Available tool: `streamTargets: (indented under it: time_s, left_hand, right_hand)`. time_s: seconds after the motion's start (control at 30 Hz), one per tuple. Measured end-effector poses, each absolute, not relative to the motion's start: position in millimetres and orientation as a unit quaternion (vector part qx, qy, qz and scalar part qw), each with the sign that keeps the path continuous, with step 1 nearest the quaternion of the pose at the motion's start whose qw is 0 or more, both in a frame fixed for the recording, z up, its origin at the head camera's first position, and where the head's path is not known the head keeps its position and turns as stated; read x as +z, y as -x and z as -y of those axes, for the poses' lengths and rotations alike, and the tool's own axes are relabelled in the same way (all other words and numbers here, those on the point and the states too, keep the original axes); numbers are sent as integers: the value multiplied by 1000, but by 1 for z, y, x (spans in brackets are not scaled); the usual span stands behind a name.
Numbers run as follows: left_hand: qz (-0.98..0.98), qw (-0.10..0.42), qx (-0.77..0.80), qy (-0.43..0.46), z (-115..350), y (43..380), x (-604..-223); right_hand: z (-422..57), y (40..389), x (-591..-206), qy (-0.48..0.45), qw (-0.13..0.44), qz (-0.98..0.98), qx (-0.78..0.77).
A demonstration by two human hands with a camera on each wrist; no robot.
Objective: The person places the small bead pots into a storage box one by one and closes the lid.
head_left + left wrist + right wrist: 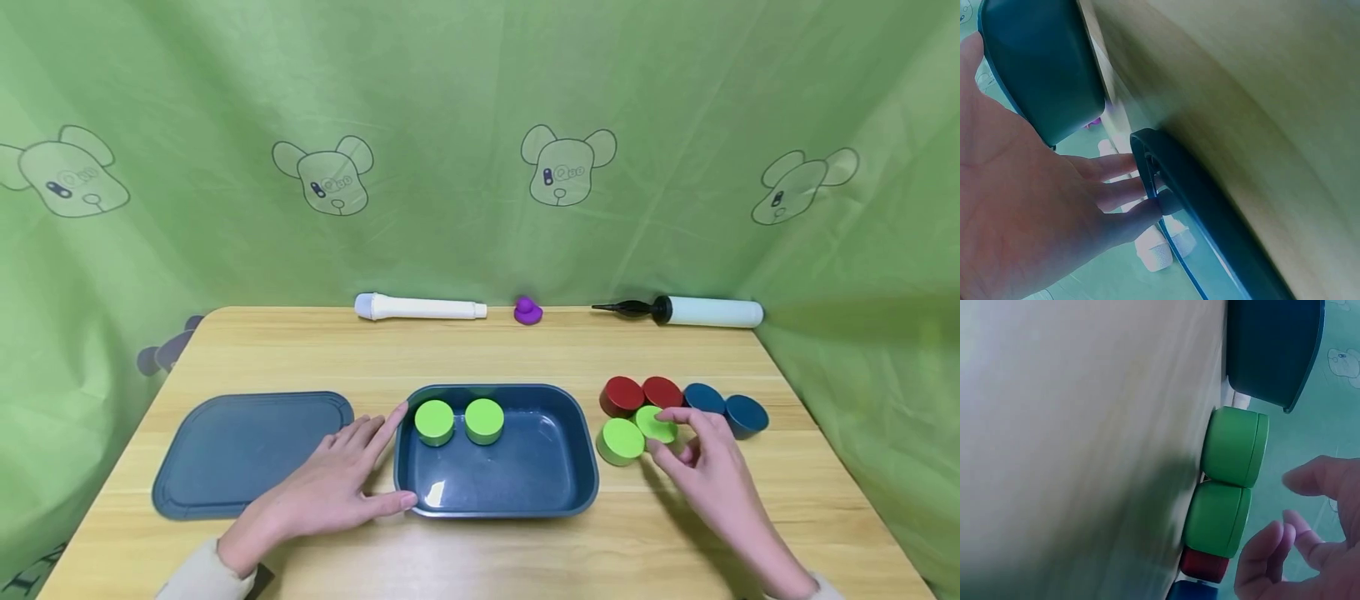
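My left hand spreads its fingers at the left end of a dark blue box, thumb and index fingertip at its rim. In the left wrist view its other fingers reach over the blue lid. Two round green canisters stand inside the box. On the right, my right hand hovers above a third green canister, thumb and index finger bent and apart. The right wrist view shows a gap between the fingertips and that canister. Another green canister stands beside it.
Behind the green canisters stand two red canisters and two blue ones. Along the table's far edge lie a white microphone-like stick, a purple duck and a hand pump. Green curtains enclose the table.
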State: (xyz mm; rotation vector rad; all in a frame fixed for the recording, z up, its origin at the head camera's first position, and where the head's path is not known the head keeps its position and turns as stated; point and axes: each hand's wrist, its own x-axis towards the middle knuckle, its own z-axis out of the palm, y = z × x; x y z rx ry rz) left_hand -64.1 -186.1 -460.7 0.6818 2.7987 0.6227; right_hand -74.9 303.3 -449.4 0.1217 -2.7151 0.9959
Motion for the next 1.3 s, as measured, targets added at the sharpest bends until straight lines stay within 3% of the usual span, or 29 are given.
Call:
streamTargets:
  time_s: [0.57, 0.97, 1.3]
  left_hand:
    - [-944, 94, 212, -234, 185, 64, -459]
    - [-944, 93, 213, -233, 185, 63, -459]
    - [-945, 99, 213, -229, 185, 64, -458]
  right_hand:
    - [-318, 88, -459, -36, 13, 935, 352]
    - [-324, 95, -460, -5, -9, 934, 358]
    - [-326, 88, -459, 12, 20, 935, 354]
